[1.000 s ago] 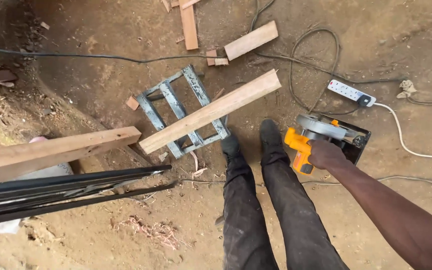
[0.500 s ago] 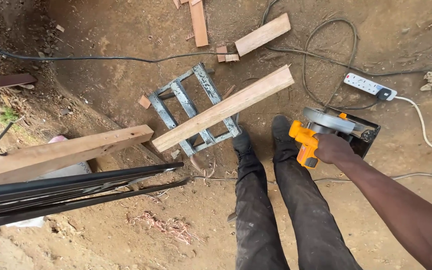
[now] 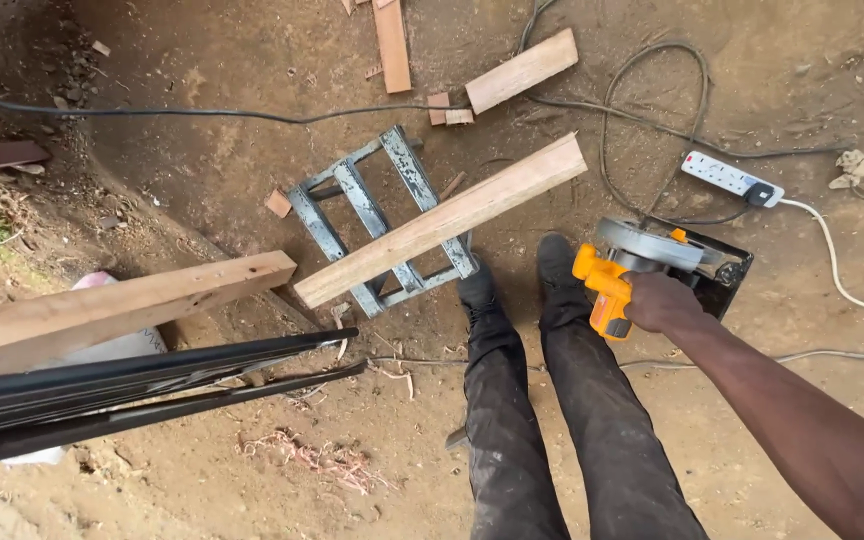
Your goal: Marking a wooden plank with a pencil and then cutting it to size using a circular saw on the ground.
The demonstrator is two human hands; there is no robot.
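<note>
We find no packages, labels, signs or screens in this view. We see no printed marking on any surface that shows, and no display panel anywhere on the dirt floor.

Single head-worn view, looking steeply down from standing height at the dirt ground (image 3: 202, 490). The wearer's legs (image 3: 552, 420) rise from the lower centre of the frame; the right arm (image 3: 802, 430) enters from the lower right corner.
</note>
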